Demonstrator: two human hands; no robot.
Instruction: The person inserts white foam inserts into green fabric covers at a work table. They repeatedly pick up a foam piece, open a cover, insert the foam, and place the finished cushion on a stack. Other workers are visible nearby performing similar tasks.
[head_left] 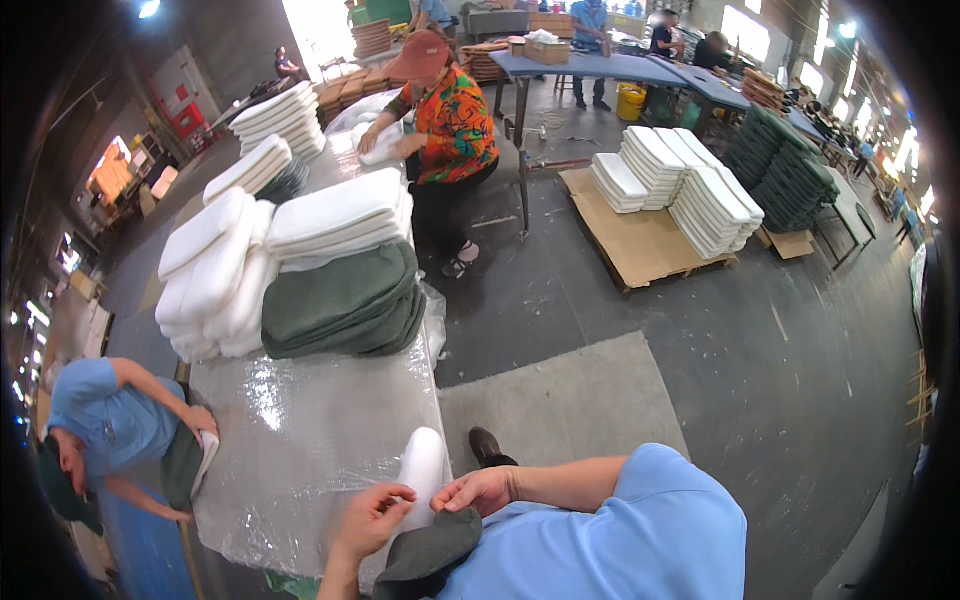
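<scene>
A white padded cushion insert [422, 462] stands on end at the near edge of the plastic-covered table, partly inside or behind a dark green fabric cover [432, 548]; the overlap is hidden. My left hand [374, 518] is at the insert's left side, with thumb and forefinger slightly apart and the other fingers loosely curled. On the other side, my right hand [476, 491] pinches the upper edge of the green cover between thumb and fingers, close beside the insert.
Stacked dark green covers [345, 305] and white pads [340, 210] occupy the table's [310, 410] far half. A co-worker in blue [115, 410] handles a green cover at left; another in a patterned shirt [455, 125] works beyond. White pads [690, 185] sit on cardboard at right.
</scene>
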